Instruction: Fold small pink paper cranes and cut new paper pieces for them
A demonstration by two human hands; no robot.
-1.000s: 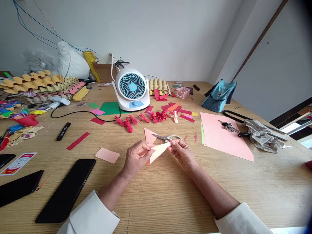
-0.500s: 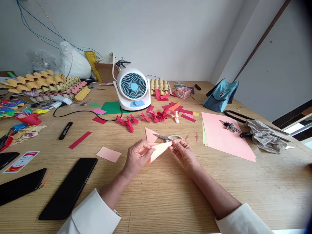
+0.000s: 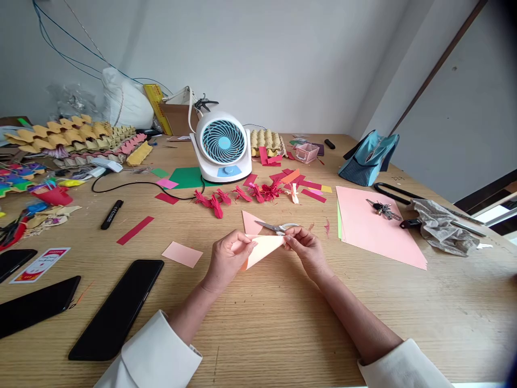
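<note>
1 head camera, facing forward and down; left hand (image 3: 225,260), right hand (image 3: 309,253) near.

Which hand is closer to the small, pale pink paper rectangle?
Left. The left hand is just right of the pale pink paper rectangle; the right hand is much farther right.

A round white plastic fan with a blue spiral grille (image 3: 223,141) stands at eleven o'clock on a pale brown wooden table (image 3: 258,334).
From mid-view: a bumpy beige egg tray (image 3: 267,141) at twelve, a small pink plastic basket (image 3: 307,155) at two, a teal fabric bag (image 3: 365,161) before three, a metal key bunch (image 3: 383,210) at three near a crumpled grey cloth (image 3: 444,229), a flat black rectangular slab (image 3: 117,310) at eight, a black marker pen (image 3: 112,214) around nine, a bulging white sack (image 3: 127,99) at ten.
</note>
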